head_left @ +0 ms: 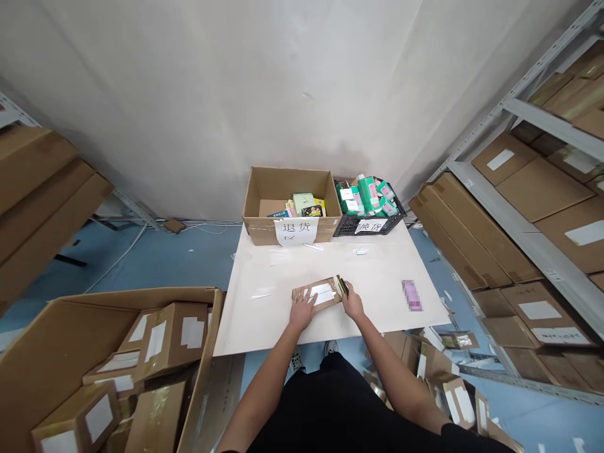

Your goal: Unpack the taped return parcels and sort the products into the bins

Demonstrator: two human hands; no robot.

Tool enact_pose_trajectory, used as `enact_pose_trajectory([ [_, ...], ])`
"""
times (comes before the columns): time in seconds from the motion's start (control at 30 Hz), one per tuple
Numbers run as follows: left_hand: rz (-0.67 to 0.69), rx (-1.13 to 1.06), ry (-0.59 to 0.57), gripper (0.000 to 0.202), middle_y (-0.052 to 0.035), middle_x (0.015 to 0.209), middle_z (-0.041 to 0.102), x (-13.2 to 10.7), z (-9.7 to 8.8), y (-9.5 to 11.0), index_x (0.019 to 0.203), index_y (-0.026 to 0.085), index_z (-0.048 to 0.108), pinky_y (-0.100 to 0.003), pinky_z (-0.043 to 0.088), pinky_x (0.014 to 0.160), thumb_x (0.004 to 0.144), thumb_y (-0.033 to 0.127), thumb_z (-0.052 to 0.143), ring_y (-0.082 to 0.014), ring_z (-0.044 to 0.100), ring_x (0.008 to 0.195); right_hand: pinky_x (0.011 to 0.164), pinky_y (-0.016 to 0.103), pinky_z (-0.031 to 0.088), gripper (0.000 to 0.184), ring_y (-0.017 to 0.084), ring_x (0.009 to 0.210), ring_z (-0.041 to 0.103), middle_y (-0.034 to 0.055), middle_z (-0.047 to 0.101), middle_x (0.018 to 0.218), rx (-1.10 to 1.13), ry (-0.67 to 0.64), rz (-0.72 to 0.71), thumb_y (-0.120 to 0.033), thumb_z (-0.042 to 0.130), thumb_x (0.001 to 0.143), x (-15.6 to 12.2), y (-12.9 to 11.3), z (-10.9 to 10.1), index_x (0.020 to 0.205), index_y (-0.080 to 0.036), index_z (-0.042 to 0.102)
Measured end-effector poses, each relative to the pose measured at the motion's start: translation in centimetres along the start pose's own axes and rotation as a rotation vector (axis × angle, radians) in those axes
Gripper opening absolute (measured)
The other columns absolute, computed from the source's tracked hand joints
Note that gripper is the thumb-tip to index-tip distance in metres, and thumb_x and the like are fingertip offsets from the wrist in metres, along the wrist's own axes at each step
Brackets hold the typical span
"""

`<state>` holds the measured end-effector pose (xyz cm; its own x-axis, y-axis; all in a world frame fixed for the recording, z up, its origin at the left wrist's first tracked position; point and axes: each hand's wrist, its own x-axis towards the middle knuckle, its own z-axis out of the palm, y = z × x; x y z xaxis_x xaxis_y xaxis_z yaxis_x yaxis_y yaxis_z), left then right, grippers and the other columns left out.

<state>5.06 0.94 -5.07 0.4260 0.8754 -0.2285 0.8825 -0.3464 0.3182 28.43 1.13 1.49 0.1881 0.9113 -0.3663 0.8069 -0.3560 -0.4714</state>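
Note:
A small brown cardboard parcel (325, 306) with a white label lies on the white table. My left hand (302, 308) rests on its left part, fingers spread over the label and the cardboard. In my right hand (353, 302) is a yellow and black box cutter (342, 285), held with the fingers wrapped round it at the parcel's right end. Whether its blade touches the parcel I cannot tell.
At the table's back stand an open cardboard box (264, 236) and a black crate (346, 226) of green-and-white boxes. A pink blurred item (412, 296) lies right. A large carton (56, 327) of parcels stands left; shelves (519, 201) with cartons stand right.

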Motion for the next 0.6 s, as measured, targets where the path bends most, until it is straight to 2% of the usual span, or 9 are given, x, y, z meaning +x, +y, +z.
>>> enact_pose_trajectory([
  [0.1,0.01,-0.018,0.05,0.062,-0.0057,0.174,0.026,0.0,0.9,-0.2,0.159,0.032,0.045,-0.059,0.022,0.128,0.099,0.042,0.056,-0.0353,0.021,0.161,0.084,0.029,0.047,0.052,0.025,0.105,0.073,0.0088,0.076,0.119,-0.156,-0.067,-0.081,-0.025,0.043,0.105,-1.5,0.0,-0.2,0.157,-0.028,0.039],
  [0.3,0.003,-0.069,0.073,0.061,-0.0043,0.173,0.029,0.2,1.4,-0.4,0.158,0.031,0.049,-0.055,0.023,0.13,0.099,0.045,0.058,-0.0345,0.022,0.161,0.084,0.032,0.045,0.057,0.028,0.106,0.072,0.0139,0.075,0.117,-0.451,-0.165,-0.036,-0.018,0.041,0.104,-2.3,-1.5,-0.8,0.16,-0.027,0.038],
  [0.47,-0.015,-0.102,0.043,0.06,-0.001,0.173,0.028,0.4,1.0,-0.6,0.157,0.033,0.049,-0.054,0.02,0.131,0.099,0.044,0.058,-0.033,0.019,0.162,0.08,0.033,0.045,0.057,0.029,0.104,0.072,0.015,0.075,0.116,-0.511,-0.244,-0.052,-0.014,0.047,0.098,-2.7,-2.0,-2.4,0.152,-0.029,0.046],
  [0.6,-0.024,-0.115,0.01,0.062,-0.0017,0.174,0.027,0.4,0.6,-0.3,0.158,0.032,0.048,-0.052,0.018,0.131,0.098,0.045,0.059,-0.0324,0.017,0.162,0.076,0.032,0.045,0.054,0.029,0.102,0.073,0.015,0.074,0.115,-0.529,-0.281,-0.069,-0.011,0.05,0.093,-2.6,-2.0,-3.5,0.145,-0.027,0.053],
])
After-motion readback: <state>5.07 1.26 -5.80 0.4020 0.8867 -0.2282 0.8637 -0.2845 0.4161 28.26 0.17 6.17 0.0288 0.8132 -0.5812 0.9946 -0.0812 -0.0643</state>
